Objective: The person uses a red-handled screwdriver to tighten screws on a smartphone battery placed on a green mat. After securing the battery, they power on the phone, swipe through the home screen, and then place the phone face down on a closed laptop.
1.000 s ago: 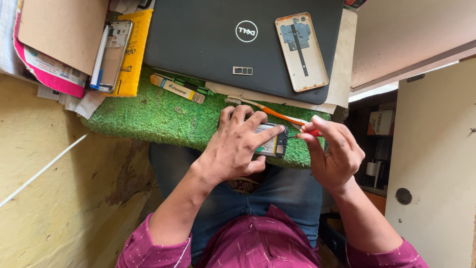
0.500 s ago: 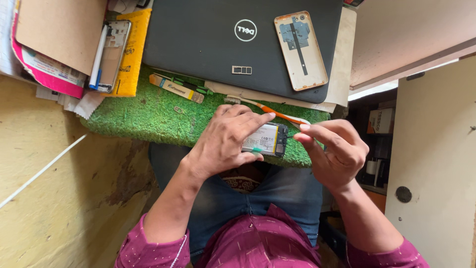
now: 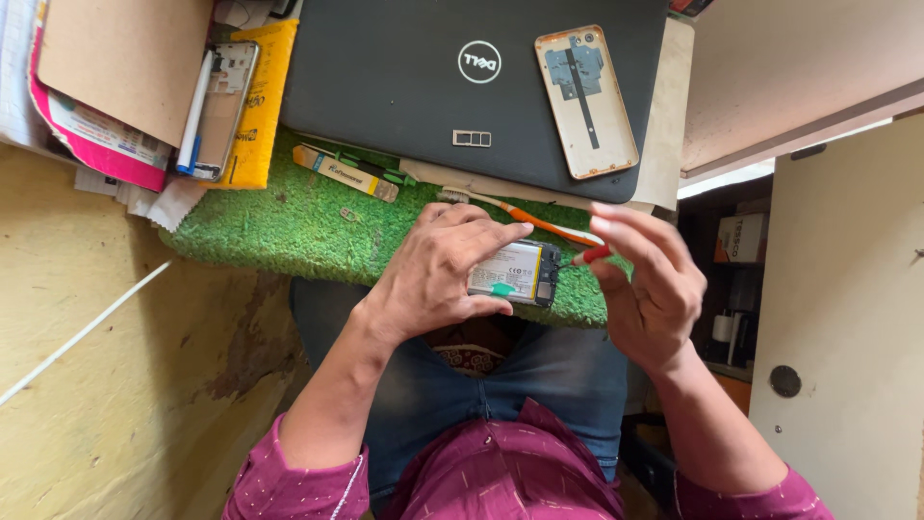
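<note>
At the far left I see a stack of papers and a brown cardboard sheet (image 3: 125, 67), and beside it a yellow envelope (image 3: 258, 106) with a bare phone frame (image 3: 223, 111) and a white pen (image 3: 192, 116) lying on it. Next comes the green grass-like mat (image 3: 279, 217) that covers the near edge of the worktop, with a small yellow-and-white packet (image 3: 345, 172) lying on it just below the closed dark laptop (image 3: 404, 77). My left hand (image 3: 438, 274) is curled around the opened phone (image 3: 515, 273), fingers over its top edge and thumb under its lower edge, holding it above the front edge of the mat and over my lap; its pale battery faces up, with a small green tab at the lower edge. Behind the hand an orange-and-white toothbrush (image 3: 520, 217) lies slanted across the mat, close to the laptop. On the right part of the laptop lid lies a phone back cover (image 3: 585, 101), inside face up. My right hand (image 3: 650, 289) has its fingertips pressed together, pinching a small red-handled tool (image 3: 589, 255) whose tip points at the right end of the phone; I cannot tell whether it touches. At the far right there is a pale door (image 3: 847, 327).
</note>
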